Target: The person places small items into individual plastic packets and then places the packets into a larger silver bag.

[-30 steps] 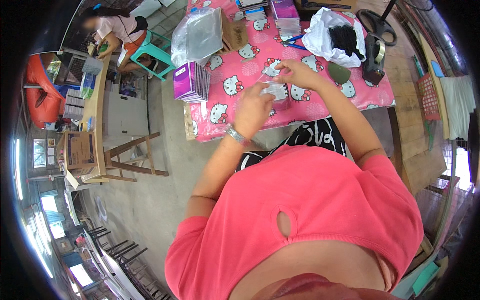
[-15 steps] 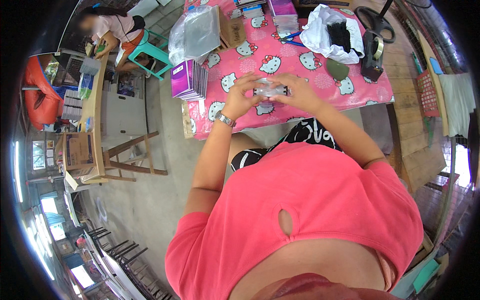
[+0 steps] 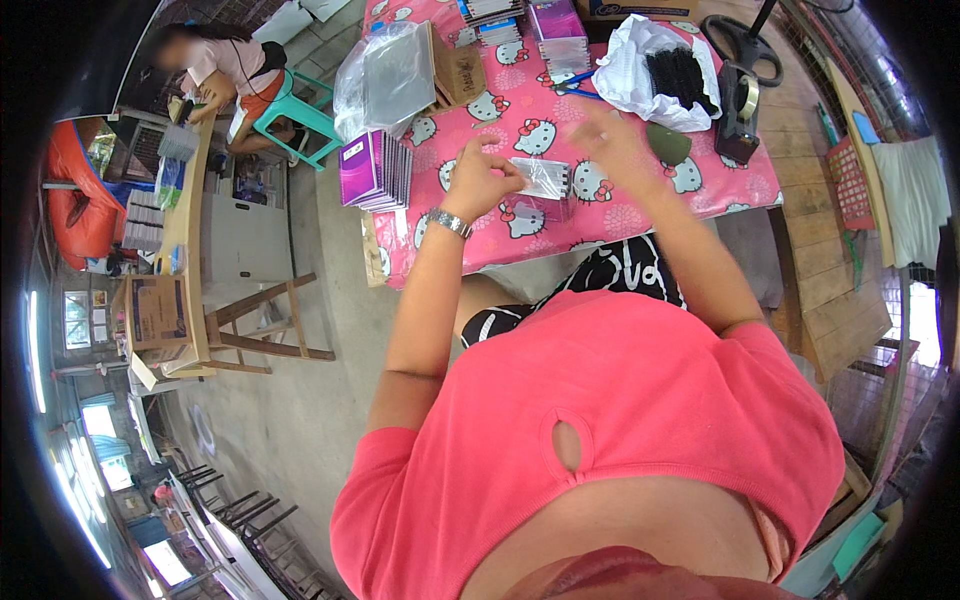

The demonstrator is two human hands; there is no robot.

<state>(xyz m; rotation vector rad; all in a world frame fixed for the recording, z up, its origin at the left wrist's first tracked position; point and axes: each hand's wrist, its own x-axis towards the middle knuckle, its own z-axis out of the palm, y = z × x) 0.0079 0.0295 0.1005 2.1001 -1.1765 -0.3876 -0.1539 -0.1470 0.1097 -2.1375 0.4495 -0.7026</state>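
Note:
A small spiral-bound notebook [image 3: 546,179] with a clear plastic cover lies on the pink patterned table cover. A row of black binding shows along its right edge. My left hand [image 3: 484,180] pinches its left edge between thumb and fingers. My right hand [image 3: 612,150] is off the notebook, to its upper right, smeared by motion. Close by that hand are blue-handled pliers [image 3: 576,86], a dark green flat piece [image 3: 668,144] and a white plastic bag [image 3: 625,75] bearing a pile of black binding coils [image 3: 680,82].
At left stands a stack of purple spiral notebooks [image 3: 375,170], with clear plastic sheets [image 3: 398,75] and cardboard [image 3: 458,72] behind. More notebooks [image 3: 558,35] line the far edge. A black tape dispenser [image 3: 738,115] sits at right. Another person [image 3: 230,60] sits on a green stool [image 3: 300,115].
My right hand has let go of the notebook and moved up and right. My left hand stays at the notebook, which now shows more of its surface.

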